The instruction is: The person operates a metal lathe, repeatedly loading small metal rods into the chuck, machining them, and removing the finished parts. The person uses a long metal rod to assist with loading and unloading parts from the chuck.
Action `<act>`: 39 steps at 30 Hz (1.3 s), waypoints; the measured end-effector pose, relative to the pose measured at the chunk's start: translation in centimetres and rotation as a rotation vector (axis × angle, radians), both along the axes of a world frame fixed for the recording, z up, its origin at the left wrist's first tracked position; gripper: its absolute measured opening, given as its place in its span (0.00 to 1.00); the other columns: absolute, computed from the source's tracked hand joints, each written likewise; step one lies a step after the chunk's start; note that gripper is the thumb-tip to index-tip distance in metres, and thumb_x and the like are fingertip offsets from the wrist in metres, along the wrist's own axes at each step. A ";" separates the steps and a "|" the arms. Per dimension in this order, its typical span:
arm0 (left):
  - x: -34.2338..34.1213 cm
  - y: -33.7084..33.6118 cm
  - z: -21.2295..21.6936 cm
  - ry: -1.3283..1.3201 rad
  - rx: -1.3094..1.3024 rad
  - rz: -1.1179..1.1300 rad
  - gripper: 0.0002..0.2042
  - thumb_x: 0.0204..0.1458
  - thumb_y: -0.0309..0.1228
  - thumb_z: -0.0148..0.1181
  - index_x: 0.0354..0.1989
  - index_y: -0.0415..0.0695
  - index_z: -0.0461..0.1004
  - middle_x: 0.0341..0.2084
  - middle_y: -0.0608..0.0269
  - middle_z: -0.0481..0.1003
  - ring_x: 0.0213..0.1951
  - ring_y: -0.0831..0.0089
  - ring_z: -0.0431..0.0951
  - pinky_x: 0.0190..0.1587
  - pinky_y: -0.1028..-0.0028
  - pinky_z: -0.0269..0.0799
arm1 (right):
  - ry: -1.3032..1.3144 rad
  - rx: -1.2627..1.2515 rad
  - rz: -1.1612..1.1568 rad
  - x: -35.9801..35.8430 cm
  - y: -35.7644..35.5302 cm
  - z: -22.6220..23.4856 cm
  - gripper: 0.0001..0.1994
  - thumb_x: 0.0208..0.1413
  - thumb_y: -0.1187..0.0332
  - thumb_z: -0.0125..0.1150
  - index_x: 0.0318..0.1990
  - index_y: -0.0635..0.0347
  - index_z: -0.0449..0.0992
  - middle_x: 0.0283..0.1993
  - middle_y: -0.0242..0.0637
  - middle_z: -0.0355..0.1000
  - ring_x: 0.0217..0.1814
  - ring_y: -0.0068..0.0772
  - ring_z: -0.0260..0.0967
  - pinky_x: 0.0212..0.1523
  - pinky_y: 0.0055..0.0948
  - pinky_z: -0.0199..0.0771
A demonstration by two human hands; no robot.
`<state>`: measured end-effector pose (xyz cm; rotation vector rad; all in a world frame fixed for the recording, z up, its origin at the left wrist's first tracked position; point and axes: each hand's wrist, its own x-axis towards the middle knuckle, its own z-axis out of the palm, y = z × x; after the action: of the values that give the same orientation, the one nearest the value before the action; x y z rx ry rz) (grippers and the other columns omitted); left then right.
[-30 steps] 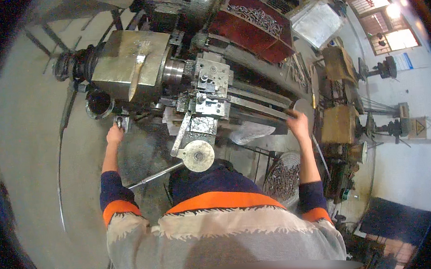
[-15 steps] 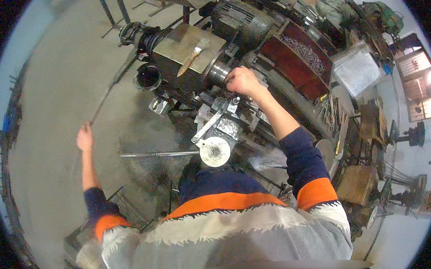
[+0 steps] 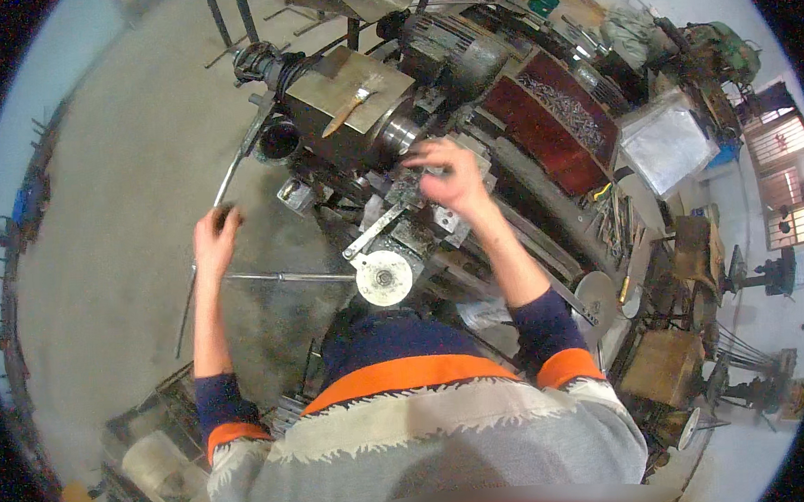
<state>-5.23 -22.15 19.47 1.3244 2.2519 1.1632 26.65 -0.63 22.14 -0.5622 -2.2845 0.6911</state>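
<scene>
I stand at a metal lathe (image 3: 360, 135). My left hand (image 3: 215, 238) is out to the left, its fingers curled around the dark knob of a long thin lever (image 3: 234, 169) that runs down from the headstock. My right hand (image 3: 448, 171) hovers blurred over the tool post (image 3: 409, 205), just right of the chuck (image 3: 396, 138), with its fingers spread and nothing in it. A white handwheel (image 3: 383, 277) with a straight handle sits on the carriage below that hand, close to my chest.
A paintbrush (image 3: 349, 108) lies on the flat headstock cover. A red tray (image 3: 554, 116) of metal chips stands behind the lathe bed. Grey concrete floor (image 3: 116, 175) spreads to the left. Benches, stands and tools crowd the right side.
My left hand has come in from the open air onto the lever's knob. My right hand has lifted slightly off the tool post and shifted right. The view has tilted a little.
</scene>
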 end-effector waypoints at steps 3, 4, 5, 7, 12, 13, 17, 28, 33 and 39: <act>8.2 5.5 2.9 -0.593 0.076 -0.231 0.14 0.51 0.35 0.47 0.34 0.36 0.72 0.24 0.59 0.75 0.29 0.72 0.75 0.34 0.73 0.69 | 0.081 0.018 0.102 -0.5 -4.1 0.9 0.19 0.24 0.73 0.50 0.32 0.57 0.76 0.41 0.39 0.71 0.47 0.41 0.64 0.48 0.33 0.64; 10.7 7.0 3.6 -0.735 0.079 -0.381 0.14 0.52 0.36 0.46 0.34 0.36 0.72 0.25 0.59 0.75 0.30 0.71 0.75 0.35 0.74 0.69 | 0.093 0.027 0.105 -0.6 -4.9 0.7 0.20 0.23 0.74 0.50 0.33 0.57 0.76 0.41 0.39 0.70 0.48 0.41 0.64 0.48 0.33 0.64; 12.7 8.3 3.2 -0.928 0.037 -0.454 0.14 0.52 0.37 0.47 0.34 0.37 0.71 0.26 0.59 0.74 0.29 0.71 0.75 0.34 0.74 0.70 | 0.097 0.030 0.097 -0.7 -5.7 1.2 0.21 0.23 0.75 0.51 0.34 0.57 0.75 0.42 0.38 0.70 0.49 0.41 0.63 0.48 0.33 0.64; 16.1 10.5 1.7 -1.276 0.035 -0.537 0.14 0.52 0.38 0.48 0.35 0.38 0.71 0.27 0.59 0.74 0.29 0.71 0.75 0.34 0.75 0.70 | 0.106 0.043 0.004 0.1 -5.7 0.2 0.21 0.23 0.77 0.52 0.34 0.57 0.75 0.42 0.38 0.70 0.50 0.43 0.63 0.48 0.33 0.64; 18.8 13.3 1.0 -1.171 0.043 -0.659 0.15 0.52 0.38 0.50 0.34 0.36 0.71 0.26 0.61 0.74 0.25 0.74 0.73 0.29 0.76 0.68 | 0.073 0.175 -0.167 2.2 -5.3 -0.5 0.17 0.23 0.75 0.55 0.30 0.57 0.74 0.38 0.38 0.69 0.41 0.44 0.64 0.39 0.33 0.67; 18.7 13.6 1.0 -0.897 0.067 -0.718 0.16 0.52 0.39 0.49 0.29 0.35 0.72 0.21 0.63 0.73 0.23 0.77 0.72 0.26 0.78 0.66 | 0.040 0.179 -0.156 2.6 -5.2 -0.6 0.15 0.23 0.74 0.57 0.28 0.57 0.73 0.35 0.38 0.68 0.38 0.44 0.63 0.35 0.34 0.67; 16.7 14.3 1.0 -0.516 -0.075 -0.867 0.19 0.52 0.41 0.48 0.24 0.35 0.73 0.14 0.65 0.70 0.19 0.80 0.69 0.23 0.78 0.64 | -0.096 0.158 -0.091 2.3 -4.6 -0.6 0.12 0.24 0.69 0.60 0.24 0.55 0.72 0.28 0.34 0.66 0.30 0.42 0.61 0.27 0.35 0.65; 0.5 9.5 3.1 -0.043 -0.019 -0.446 0.15 0.50 0.40 0.49 0.30 0.38 0.70 0.18 0.55 0.71 0.22 0.67 0.72 0.27 0.70 0.66 | -0.688 -0.020 -0.301 -3.6 4.6 -1.7 0.14 0.28 0.66 0.57 0.29 0.52 0.79 0.29 0.41 0.72 0.35 0.42 0.68 0.39 0.32 0.68; -10.6 1.3 0.2 0.461 -0.257 -0.043 0.16 0.48 0.41 0.48 0.35 0.41 0.71 0.26 0.48 0.73 0.31 0.54 0.73 0.33 0.63 0.67 | -0.829 -0.220 -0.349 -6.1 6.0 -3.7 0.15 0.28 0.65 0.56 0.30 0.53 0.78 0.28 0.44 0.72 0.32 0.41 0.71 0.38 0.30 0.70; -14.3 -5.5 -3.6 0.272 -0.545 0.056 0.18 0.47 0.43 0.50 0.37 0.41 0.71 0.25 0.48 0.73 0.30 0.54 0.73 0.32 0.63 0.67 | -0.697 -0.117 -0.253 -6.1 7.0 -6.6 0.10 0.32 0.66 0.57 0.25 0.59 0.76 0.27 0.46 0.72 0.29 0.44 0.70 0.32 0.38 0.70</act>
<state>-19.48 -27.67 15.90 1.2473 2.5484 0.3389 20.51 6.40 15.58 -1.2860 -2.7303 0.5573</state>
